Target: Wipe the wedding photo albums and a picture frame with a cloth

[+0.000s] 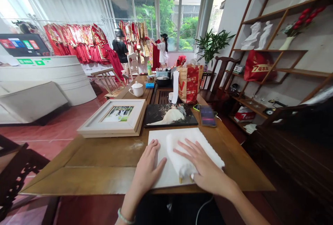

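Obs., head view: the left hand [147, 169] lies flat on the white board [166, 176] at the near edge of the wooden table [104, 162], fingers together and extended, palm down, holding nothing

The right hand [201, 164] rests palm down on a white cloth [182, 155] that lies folded or partly rolled across the same board; fingers spread over it, pressing, not pinching. The cloth's near end bunches under the thumb side; something small and yellowish shows at that end, too small to tell what

Position: the board sits directly before the person, near edge about flush with the table edge. Just behind it lies a dark unframed wedding print [170, 114]; to the left of that, a pale picture frame [114, 117] holding a photo. A phone [207, 115] lies to the right of the print

Judgement: the step in hand looks like wiping the board, the left hand steadying it and the right hand working the cloth. The next move would call for firm left-hand pressure so the board does not slide off the near edge, and a stroke kept short of the print behind

Background: two people stand at a rack of red garments [78, 41], well apart from the table
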Motion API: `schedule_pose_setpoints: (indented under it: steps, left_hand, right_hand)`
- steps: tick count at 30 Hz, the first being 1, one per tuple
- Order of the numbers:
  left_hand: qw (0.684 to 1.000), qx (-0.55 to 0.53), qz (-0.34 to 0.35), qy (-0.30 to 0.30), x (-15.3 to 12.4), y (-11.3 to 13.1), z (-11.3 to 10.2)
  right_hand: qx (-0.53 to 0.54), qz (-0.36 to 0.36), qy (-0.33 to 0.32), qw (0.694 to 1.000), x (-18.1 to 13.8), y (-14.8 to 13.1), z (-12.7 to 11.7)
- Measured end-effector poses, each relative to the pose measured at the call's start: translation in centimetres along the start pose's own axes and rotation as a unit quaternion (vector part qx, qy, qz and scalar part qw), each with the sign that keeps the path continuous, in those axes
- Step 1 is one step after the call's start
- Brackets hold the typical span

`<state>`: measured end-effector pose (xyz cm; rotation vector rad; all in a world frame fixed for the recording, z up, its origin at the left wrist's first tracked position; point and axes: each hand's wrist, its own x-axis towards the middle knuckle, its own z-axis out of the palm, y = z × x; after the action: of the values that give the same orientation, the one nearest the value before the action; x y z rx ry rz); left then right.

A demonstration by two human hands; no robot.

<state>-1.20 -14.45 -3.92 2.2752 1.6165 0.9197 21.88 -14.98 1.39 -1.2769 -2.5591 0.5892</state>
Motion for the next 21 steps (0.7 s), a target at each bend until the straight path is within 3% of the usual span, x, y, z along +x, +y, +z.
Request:
schedule_pose_setpoints:
  steps: [4, 8, 11, 14, 18, 21]
  left_hand:
    - [1.000, -0.002, -0.001, 0.005, -0.1, -0.1, 0.2]
    - [1.000, 0.002, -0.004, -0.001, -0.1, -0.1, 0.1]
    - [1.000, 0.007, -0.006, -0.008, -0.1, -0.1, 0.0]
    - [1.000, 0.008, -0.008, -0.011, -0.1, -0.1, -0.1]
    - [1.000, -0.003, -0.008, -0.006, -0.1, -0.1, -0.1]
    - [1.000, -0.012, -0.011, 0.005, -0.1, -0.2, -0.1]
  right_hand:
    - [0.080, -0.019, -0.060, 0.995, -5.8, -1.3, -1.0]
    - [0.161, 0.042, -0.102, 0.981, -7.5, -0.2, -2.5]
    - [0.161, 0.068, -0.057, 0.983, -5.0, 1.7, -2.8]
    - [0.086, 0.047, -0.003, 0.995, -0.6, 2.6, -2.4]
    - [-0.035, 0.088, 0.033, 0.995, 4.2, 1.3, -0.8]
    - [-0.094, 0.077, 0.042, 0.992, 4.7, -0.6, 0.7]
